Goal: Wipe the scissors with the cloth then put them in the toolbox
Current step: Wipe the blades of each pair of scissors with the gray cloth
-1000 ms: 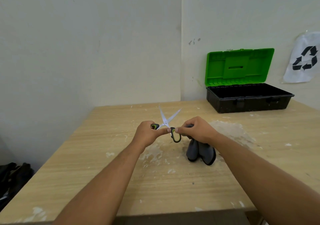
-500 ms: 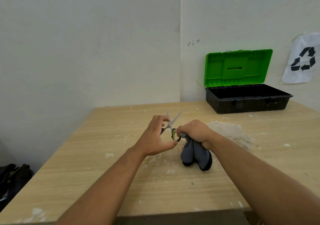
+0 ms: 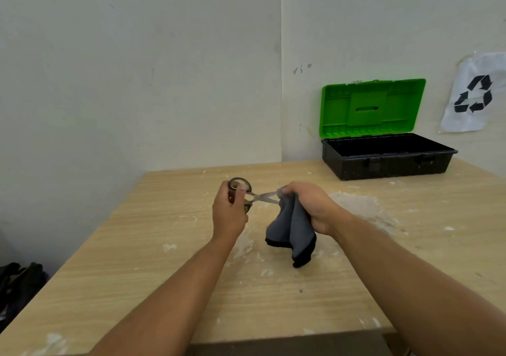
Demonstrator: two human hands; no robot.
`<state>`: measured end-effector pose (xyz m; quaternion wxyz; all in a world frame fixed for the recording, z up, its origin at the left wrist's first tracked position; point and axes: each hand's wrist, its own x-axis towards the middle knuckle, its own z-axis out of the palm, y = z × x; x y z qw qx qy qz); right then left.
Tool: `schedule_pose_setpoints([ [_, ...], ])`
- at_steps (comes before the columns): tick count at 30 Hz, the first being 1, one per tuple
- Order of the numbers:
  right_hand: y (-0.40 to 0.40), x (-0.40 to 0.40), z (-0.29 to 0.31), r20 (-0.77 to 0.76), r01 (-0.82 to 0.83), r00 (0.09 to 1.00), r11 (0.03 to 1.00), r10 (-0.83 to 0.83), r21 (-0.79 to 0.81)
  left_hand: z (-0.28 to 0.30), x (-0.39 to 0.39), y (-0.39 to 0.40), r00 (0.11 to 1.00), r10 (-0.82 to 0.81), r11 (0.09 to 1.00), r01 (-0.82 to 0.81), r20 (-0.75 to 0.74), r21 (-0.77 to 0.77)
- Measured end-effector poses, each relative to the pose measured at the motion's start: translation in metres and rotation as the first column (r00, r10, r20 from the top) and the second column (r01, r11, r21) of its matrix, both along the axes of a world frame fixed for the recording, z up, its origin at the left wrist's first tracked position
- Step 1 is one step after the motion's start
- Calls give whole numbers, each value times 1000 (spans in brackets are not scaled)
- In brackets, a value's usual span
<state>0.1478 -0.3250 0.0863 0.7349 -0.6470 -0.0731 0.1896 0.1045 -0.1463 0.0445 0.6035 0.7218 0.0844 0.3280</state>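
My left hand (image 3: 228, 214) grips the scissors (image 3: 257, 196) by their black and green handles, held above the table with the blades pointing right. The blades are spread and their tips run into the grey cloth (image 3: 291, 232). My right hand (image 3: 310, 206) is closed on that cloth, pinching it around the blade tips, and the rest of the cloth hangs down to the tabletop. The toolbox (image 3: 388, 161) stands at the back right against the wall, black body, green lid open upright, nothing visible inside.
The wooden table (image 3: 169, 279) has white stains and a pale patch right of my hands. Walls meet in a corner behind it. A recycling sign (image 3: 473, 95) hangs right of the toolbox. Dark items (image 3: 19, 281) lie on the floor at the left.
The scissors turned from blades pointing up to blades pointing right. My left hand took over the handles, and my right hand moved the cloth onto the blade tips.
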Motion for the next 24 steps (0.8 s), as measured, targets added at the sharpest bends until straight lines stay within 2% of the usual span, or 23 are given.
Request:
schedule_pose_setpoints([
  [3,4,-2,-3,238,188,961,963,-140,-193,3,4,-1,996,-42,952,15,-84,-304],
  [5,8,-3,-6,441,343,873,906,-209,-250,6,5,-5,993,-70,904,25,-90,-426],
  [7,13,-6,-9,600,430,770,873,-219,-232,7,5,-10,994,-66,875,16,-85,-483],
  [12,28,-14,-22,807,480,563,865,-175,-148,5,2,-22,999,-23,885,10,-24,-466],
  [15,40,-19,-28,862,483,488,865,-137,-136,4,4,-28,1000,13,902,-18,-14,-431],
  [20,44,-25,-39,911,420,376,845,170,-331,4,7,-27,989,149,934,-144,-9,-326],
  [24,34,-22,-41,875,512,325,711,359,-482,4,6,-21,962,270,948,-261,30,-181],
])
